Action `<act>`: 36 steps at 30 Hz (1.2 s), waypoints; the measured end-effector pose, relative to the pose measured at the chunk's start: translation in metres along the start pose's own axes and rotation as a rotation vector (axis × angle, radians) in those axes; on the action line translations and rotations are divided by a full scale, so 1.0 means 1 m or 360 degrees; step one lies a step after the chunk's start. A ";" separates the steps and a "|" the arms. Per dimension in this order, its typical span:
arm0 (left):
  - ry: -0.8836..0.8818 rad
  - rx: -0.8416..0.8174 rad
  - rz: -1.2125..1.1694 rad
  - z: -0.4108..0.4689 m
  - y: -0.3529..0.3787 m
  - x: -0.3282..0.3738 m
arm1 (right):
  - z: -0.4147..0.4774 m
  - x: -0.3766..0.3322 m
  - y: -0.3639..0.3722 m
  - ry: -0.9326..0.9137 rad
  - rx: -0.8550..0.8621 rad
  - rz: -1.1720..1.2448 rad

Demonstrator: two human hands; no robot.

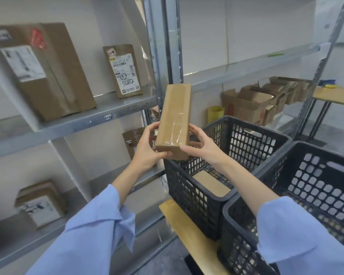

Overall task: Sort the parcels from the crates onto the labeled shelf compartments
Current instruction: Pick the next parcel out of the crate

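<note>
Blue sleeves (91, 231) reach forward past the shelf (77, 126) on the left. Left hand (147, 149) and right hand (204, 144) both curl their fingers round the near end of a long taped parcel (175, 114), held upright just left of two black crates (187, 195).

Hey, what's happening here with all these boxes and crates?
A person in blue sleeves is sorting parcels. The left hand and right hand together hold a slim taped cardboard parcel upright above a black crate, where a second parcel lies inside. To the left, the metal shelf already carries several labelled boxes. The held parcel is not yet on it.
</note>
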State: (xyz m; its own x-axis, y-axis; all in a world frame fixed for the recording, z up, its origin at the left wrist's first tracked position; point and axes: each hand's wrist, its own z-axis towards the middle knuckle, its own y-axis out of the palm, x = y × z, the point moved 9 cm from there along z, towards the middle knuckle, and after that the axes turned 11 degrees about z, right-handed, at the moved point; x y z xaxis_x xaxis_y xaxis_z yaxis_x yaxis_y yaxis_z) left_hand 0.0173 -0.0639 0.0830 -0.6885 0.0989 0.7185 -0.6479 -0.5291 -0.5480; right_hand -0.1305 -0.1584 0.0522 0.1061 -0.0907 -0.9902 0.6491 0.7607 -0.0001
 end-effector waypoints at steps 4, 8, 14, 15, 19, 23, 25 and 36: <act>-0.0038 0.0022 0.0005 -0.014 -0.012 -0.002 | 0.001 0.003 0.019 -0.0025 -0.0085 -0.0009; -0.0027 0.0045 -0.0009 -0.028 -0.025 -0.004 | 0.001 -0.001 0.036 -0.0062 -0.0168 -0.0008; -0.0144 -0.0015 0.0006 -0.050 -0.048 -0.022 | 0.002 -0.003 0.067 -0.0141 -0.0254 -0.0042; -0.0189 0.0024 -0.0015 -0.056 -0.055 -0.027 | 0.003 -0.003 0.073 -0.0149 -0.0278 -0.0047; -0.0338 0.0212 0.0002 -0.075 -0.088 -0.048 | 0.004 -0.007 0.103 -0.0153 -0.0387 -0.0086; -0.0358 0.0325 0.0063 -0.095 -0.114 -0.054 | 0.006 -0.009 0.136 -0.0183 -0.0426 -0.0159; -0.0327 0.0368 0.0079 -0.108 -0.127 -0.054 | 0.007 -0.008 0.152 -0.0196 -0.0430 -0.0176; -0.0348 0.0481 0.0207 -0.189 -0.197 -0.052 | -0.015 -0.014 0.249 -0.0195 -0.0593 -0.0320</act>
State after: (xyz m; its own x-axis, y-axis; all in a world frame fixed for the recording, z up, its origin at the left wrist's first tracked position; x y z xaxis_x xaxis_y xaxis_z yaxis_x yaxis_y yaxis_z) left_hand 0.1187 0.1948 0.0725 -0.6515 -0.1499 0.7437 -0.4125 -0.7527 -0.5131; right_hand 0.0185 0.0416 0.0636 0.1086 -0.3193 -0.9414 0.3523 0.8979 -0.2639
